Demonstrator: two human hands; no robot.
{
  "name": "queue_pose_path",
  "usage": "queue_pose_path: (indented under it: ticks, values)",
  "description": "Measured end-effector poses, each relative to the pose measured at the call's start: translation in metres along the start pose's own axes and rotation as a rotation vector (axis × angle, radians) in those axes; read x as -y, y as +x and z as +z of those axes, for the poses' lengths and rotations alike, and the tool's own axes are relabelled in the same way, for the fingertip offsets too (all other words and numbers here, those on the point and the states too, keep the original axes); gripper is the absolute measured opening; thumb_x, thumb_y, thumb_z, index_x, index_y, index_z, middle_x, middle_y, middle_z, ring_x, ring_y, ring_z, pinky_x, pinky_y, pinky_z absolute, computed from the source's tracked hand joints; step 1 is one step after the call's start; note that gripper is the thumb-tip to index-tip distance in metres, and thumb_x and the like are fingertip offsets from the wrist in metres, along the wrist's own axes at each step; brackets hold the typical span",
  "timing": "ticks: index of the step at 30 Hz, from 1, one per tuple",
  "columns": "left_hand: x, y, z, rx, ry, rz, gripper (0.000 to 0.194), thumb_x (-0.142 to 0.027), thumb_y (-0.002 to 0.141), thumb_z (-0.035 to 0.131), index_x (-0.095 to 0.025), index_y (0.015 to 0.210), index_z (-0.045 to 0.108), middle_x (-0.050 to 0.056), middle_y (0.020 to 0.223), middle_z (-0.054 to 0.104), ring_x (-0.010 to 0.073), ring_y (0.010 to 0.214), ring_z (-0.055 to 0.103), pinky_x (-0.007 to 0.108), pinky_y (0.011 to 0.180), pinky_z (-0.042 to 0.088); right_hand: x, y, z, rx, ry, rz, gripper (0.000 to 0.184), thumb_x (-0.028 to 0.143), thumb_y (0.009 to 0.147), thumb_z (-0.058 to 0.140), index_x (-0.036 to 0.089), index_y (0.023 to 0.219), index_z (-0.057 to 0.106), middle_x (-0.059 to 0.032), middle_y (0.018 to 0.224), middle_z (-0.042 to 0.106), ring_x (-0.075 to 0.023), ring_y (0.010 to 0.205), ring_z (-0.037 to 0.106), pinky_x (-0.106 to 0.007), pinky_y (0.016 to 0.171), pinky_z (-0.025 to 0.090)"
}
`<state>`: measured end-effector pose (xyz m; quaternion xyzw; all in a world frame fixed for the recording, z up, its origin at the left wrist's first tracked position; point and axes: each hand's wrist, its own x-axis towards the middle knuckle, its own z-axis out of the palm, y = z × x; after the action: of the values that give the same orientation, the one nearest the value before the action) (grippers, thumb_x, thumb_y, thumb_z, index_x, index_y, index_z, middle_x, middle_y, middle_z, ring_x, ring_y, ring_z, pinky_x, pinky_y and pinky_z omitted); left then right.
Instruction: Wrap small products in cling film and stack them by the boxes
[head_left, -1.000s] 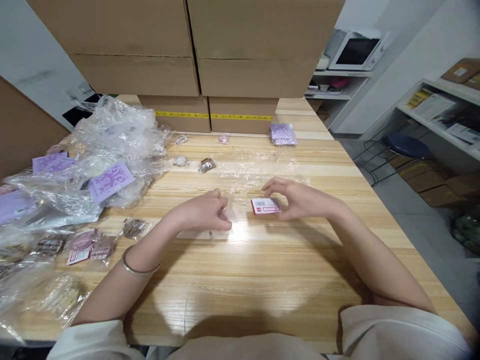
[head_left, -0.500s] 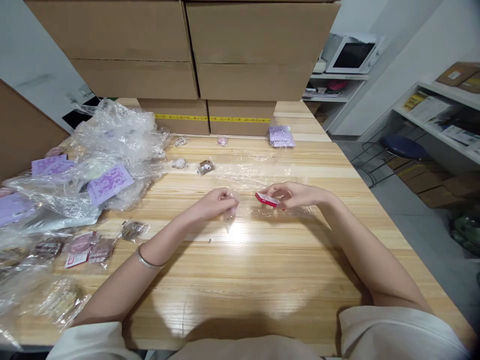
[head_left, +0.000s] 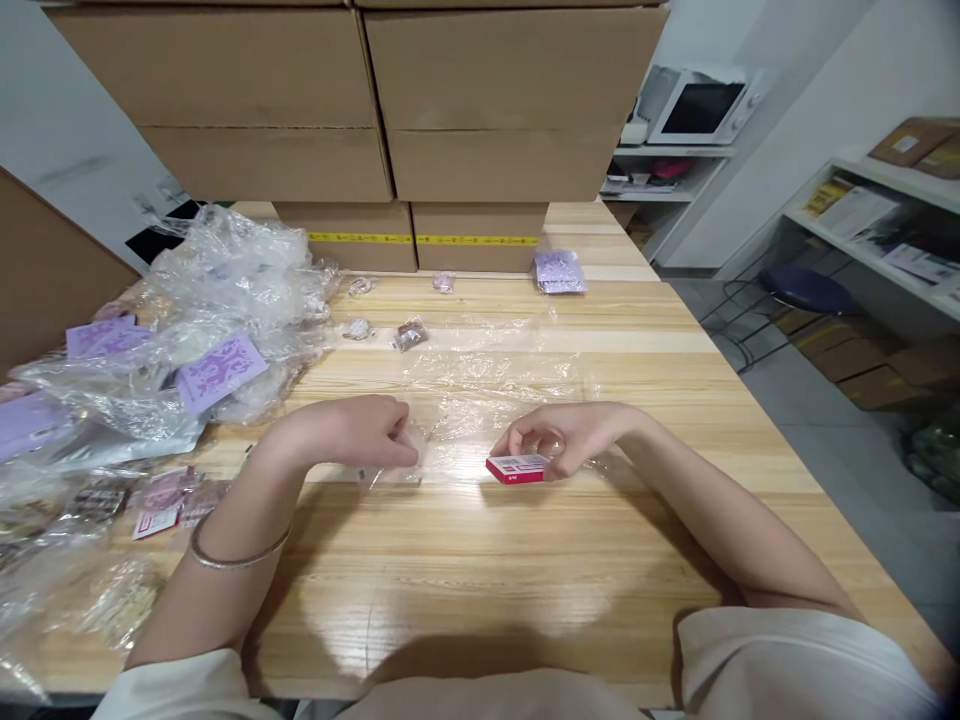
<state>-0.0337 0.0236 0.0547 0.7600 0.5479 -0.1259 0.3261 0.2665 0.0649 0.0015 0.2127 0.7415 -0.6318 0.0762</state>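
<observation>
no lettering is legible, even on the red-and-white box (head_left: 514, 470).

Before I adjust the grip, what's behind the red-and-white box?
Behind the box: fingers of the right hand, then clear plastic film on the table. Box and hand hide whatever lies directly behind them.

Cartons (head_left: 480, 110) behind, plastic bags (head_left: 240, 265) left, small box (head_left: 517, 470) in right grip (head_left: 577, 432)
</observation>
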Motion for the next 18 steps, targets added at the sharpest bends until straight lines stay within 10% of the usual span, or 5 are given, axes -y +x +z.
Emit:
queue_pose_path:
  ticks: [4, 11, 18]
  values:
    - [-0.013, -0.007, 0.0, -0.118, 0.09, -0.077, 0.023, -0.041, 0.076, 0.054, -0.021, 0.087, 0.054, 0.002, 0.072, 0.064, 0.0179, 0.061, 0.054, 0.029, 0.056, 0.035, 0.003, -0.01, -0.014, -0.271, -0.143, -0.021, 0.037, 0.018, 0.066, 0.065, 0.017, 0.102, 0.064, -0.0058, 0.104, 0.069, -0.0178, 0.087, 0.062, -0.03, 0.074, 0.05]
    - [-0.047, 0.037, 0.039, -0.314, 0.142, 0.4, 0.032, -0.037, 0.079, 0.055, -0.016, 0.103, 0.056, 0.013, 0.111, 0.063, 0.0262, 0.1, 0.06, 0.036, 0.082, 0.048, -0.038, 0.011, -0.031, -0.681, 0.087, -0.005, 0.026, 0.022, 0.072, 0.067, 0.017, 0.097, 0.059, -0.003, 0.086, 0.068, -0.0149, 0.073, 0.063, -0.029, 0.068, 0.05]
    - [-0.044, 0.076, 0.082, -0.035, 0.177, 0.613, 0.069, -0.038, 0.079, 0.059, -0.009, 0.139, 0.044, 0.016, 0.163, 0.017, 0.0355, 0.151, 0.009, 0.048, 0.123, 0.011, -0.054, 0.023, -0.03, -0.71, 0.007, -0.026, 0.021, 0.029, 0.082, 0.061, 0.018, 0.101, 0.059, -0.0032, 0.093, 0.07, -0.0144, 0.072, 0.063, -0.028, 0.069, 0.049]
